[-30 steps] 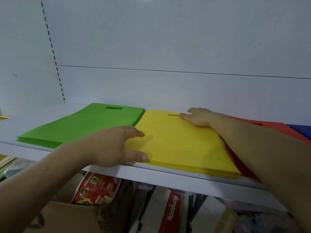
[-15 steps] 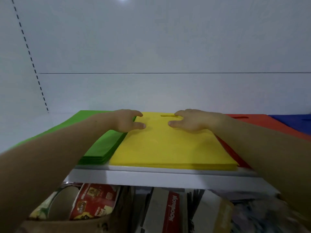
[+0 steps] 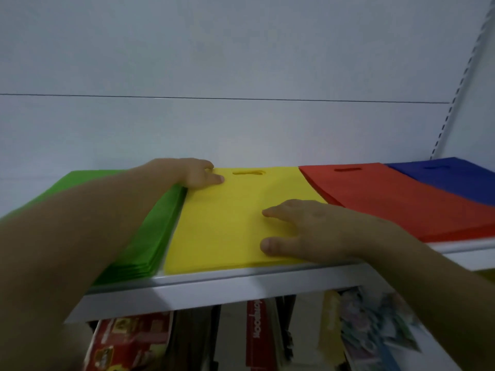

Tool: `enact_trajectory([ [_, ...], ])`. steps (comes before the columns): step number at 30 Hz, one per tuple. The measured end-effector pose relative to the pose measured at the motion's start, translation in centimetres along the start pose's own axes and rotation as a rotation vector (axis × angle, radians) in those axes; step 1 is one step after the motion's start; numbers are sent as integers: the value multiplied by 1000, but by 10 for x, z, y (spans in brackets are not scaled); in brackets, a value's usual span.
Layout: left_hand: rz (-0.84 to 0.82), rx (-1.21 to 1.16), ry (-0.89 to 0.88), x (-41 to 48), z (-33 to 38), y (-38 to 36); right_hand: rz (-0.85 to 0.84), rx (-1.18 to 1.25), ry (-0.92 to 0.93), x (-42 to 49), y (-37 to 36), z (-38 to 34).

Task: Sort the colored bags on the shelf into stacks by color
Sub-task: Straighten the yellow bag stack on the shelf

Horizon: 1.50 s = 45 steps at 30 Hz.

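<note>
Head view: on the white shelf (image 3: 214,287) the green stack (image 3: 158,231) lies at the left, just beside the yellow stack (image 3: 227,223). The left hand (image 3: 187,172) sits on the far left corner of the yellow stack with bent fingers (whether its grip pinches the bags, I cannot tell). The right hand (image 3: 308,231) lies flat on the yellow top, its grip spread. Further right are the red stack (image 3: 388,204) and, touching it, the blue stack (image 3: 455,180).

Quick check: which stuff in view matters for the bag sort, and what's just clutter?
Job: green stack, yellow stack, red stack, blue stack, shelf, left hand and right hand, both on yellow.
Clutter: red box and red book under the shelf.
</note>
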<state>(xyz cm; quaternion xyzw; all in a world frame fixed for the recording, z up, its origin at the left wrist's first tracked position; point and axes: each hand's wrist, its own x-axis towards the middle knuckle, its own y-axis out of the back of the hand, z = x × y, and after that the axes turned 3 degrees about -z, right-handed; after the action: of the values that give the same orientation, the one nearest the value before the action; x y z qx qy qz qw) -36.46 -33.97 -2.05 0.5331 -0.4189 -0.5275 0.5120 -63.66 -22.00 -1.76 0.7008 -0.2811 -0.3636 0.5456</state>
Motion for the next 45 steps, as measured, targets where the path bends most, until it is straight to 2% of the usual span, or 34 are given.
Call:
enact_trajectory([
  [6, -6, -1, -11, 11, 1, -4, 49, 75, 56, -10, 4, 6],
  [9, -17, 3, -3, 15, 2, -4, -23, -24, 50, -14, 2, 5],
  [13, 7, -12, -14, 20, 5, -4, 37, -107, 72, -5, -14, 10],
  [17, -1, -30, -13, 25, 10, -3, 52, -96, 23, -9, -15, 12],
  [20, -44, 17, -11, 30, 15, -4, 9, -161, -52, -11, -17, 12],
  [23, -13, 27, -4, 33, 13, -4, -30, -151, -87, -11, -18, 12],
  [33, 19, -34, -21, 32, 3, -2, -61, -149, -74, -12, -15, 13],
  [40, 24, 12, -17, 27, 7, -4, -98, -127, -74, -15, -10, 11],
  [45, -4, 43, -103, 17, 19, -6, -70, -116, -53, -7, 3, 4],
])
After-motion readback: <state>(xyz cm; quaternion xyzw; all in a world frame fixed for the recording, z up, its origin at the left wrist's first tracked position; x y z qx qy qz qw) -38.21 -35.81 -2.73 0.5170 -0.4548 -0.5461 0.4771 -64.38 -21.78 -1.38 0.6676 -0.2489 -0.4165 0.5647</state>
